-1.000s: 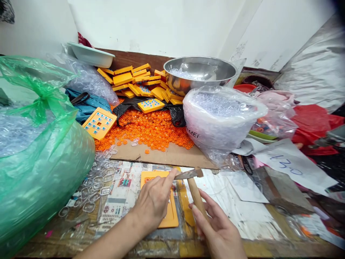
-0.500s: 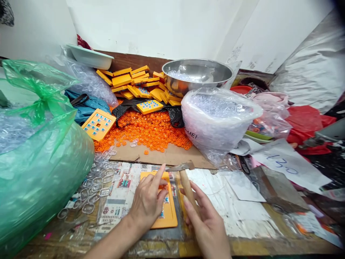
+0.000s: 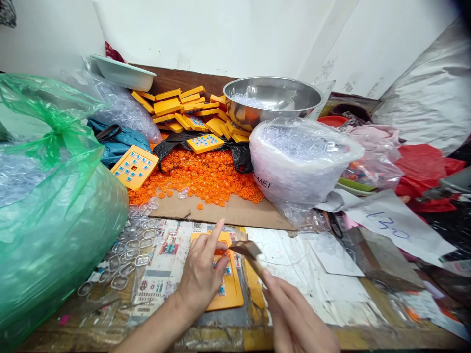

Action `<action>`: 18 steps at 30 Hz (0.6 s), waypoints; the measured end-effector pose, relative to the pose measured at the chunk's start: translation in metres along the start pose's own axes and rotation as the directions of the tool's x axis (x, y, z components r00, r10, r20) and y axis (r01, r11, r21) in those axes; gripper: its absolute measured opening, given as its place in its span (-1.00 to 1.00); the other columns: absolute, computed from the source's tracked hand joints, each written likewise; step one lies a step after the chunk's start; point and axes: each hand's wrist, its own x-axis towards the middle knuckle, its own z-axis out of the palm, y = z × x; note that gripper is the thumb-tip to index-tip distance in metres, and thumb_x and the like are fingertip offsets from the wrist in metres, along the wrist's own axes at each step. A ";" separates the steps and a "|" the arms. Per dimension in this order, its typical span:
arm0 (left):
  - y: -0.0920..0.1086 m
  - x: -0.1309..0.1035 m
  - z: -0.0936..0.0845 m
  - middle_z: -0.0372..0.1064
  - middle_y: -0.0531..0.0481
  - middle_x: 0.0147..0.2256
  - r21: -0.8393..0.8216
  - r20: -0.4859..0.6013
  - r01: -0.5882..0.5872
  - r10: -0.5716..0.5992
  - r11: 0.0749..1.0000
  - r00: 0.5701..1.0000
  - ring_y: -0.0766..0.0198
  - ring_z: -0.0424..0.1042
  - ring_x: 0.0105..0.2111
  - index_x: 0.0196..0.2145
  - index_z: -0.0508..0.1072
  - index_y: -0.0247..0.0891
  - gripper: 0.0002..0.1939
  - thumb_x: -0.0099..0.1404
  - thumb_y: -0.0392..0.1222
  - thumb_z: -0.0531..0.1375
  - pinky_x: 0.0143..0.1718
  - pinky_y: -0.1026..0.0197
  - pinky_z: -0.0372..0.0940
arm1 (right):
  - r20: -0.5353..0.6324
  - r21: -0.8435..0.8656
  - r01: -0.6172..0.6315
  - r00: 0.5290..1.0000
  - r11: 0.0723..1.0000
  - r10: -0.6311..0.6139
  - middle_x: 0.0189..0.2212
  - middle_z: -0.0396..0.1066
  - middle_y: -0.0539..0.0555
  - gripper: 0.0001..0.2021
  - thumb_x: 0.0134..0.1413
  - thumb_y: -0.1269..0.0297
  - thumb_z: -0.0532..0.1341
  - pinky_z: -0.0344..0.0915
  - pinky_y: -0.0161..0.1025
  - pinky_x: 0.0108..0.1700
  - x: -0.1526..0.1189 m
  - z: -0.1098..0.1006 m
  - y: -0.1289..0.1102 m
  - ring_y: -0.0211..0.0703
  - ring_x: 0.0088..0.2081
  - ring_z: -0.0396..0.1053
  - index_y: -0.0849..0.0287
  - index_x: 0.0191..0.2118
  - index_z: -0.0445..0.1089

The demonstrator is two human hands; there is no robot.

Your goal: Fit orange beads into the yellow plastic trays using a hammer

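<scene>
A yellow-orange plastic panel (image 3: 233, 291) lies flat on the work surface, with small blue-and-clear pieces set in it. Over its left half rests my left hand (image 3: 204, 264), forefinger raised, thumb and another finger closed on a small orange plastic piece (image 3: 222, 252) that is partly hidden. To the right, my right hand (image 3: 294, 309) grips the wooden handle of a hammer (image 3: 248, 249). The hammer's dark metal head is tilted, its tip close beside my left fingertips. My left hand covers much of the panel.
Orange rings (image 3: 206, 176) are heaped behind on cardboard (image 3: 221, 213). Stacked yellow panels (image 3: 167, 107), a steel bowl (image 3: 272, 98) and a white bag of clear pieces (image 3: 294, 166) stand further back. A bulging green bag (image 3: 62, 235) fills the left, beside loose clear frames (image 3: 142, 260).
The hammer has swung down and tipped left, its head nearer my left fingers. My right hand has turned and shifted slightly right. My left hand stays on the panel.
</scene>
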 end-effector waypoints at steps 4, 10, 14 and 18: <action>0.001 0.001 0.001 0.46 0.01 -0.30 -0.001 -0.011 0.022 -0.022 1.000 1.000 0.12 0.42 -0.23 0.32 -0.07 -0.05 -0.16 0.20 -0.49 0.17 -0.12 0.00 0.33 | 0.143 -0.002 -0.070 0.987 0.998 0.070 -0.11 0.48 0.06 -0.49 0.24 0.53 0.03 0.38 -0.37 -0.09 0.001 0.000 0.003 -0.22 -0.19 0.50 0.03 0.27 0.18; 0.002 0.001 0.001 0.43 0.05 -0.32 -0.005 -0.021 0.006 -0.006 1.000 1.000 0.14 0.39 -0.26 0.33 -0.14 0.05 -0.13 0.21 -0.49 0.14 -0.12 -0.01 0.32 | -0.038 0.095 -0.029 0.999 0.995 0.032 -0.06 0.45 0.09 -0.42 0.17 0.64 0.13 0.24 -0.35 0.09 0.002 0.002 -0.001 -0.25 -0.08 0.44 0.07 0.26 0.19; 0.002 0.002 0.003 0.42 0.06 -0.31 -0.002 -0.045 0.005 -0.005 1.000 0.999 0.16 0.39 -0.26 0.32 -0.14 0.08 -0.13 0.21 -0.49 0.14 -0.12 0.01 0.32 | 0.106 0.025 -0.076 0.992 0.997 0.073 -0.12 0.48 0.06 -0.50 0.25 0.54 0.03 0.34 -0.42 -0.09 -0.001 0.005 -0.002 -0.27 -0.19 0.48 0.05 0.26 0.19; 0.002 0.001 0.003 0.43 0.06 -0.31 -0.003 -0.038 0.004 -0.004 1.000 0.999 0.16 0.39 -0.25 0.32 -0.13 0.04 -0.16 0.22 -0.47 0.12 -0.10 0.00 0.32 | 0.152 0.010 -0.120 0.981 0.993 0.117 -0.13 0.49 0.04 -0.49 0.25 0.53 0.00 0.36 -0.39 -0.10 0.001 0.006 -0.004 -0.25 -0.24 0.50 0.01 0.27 0.18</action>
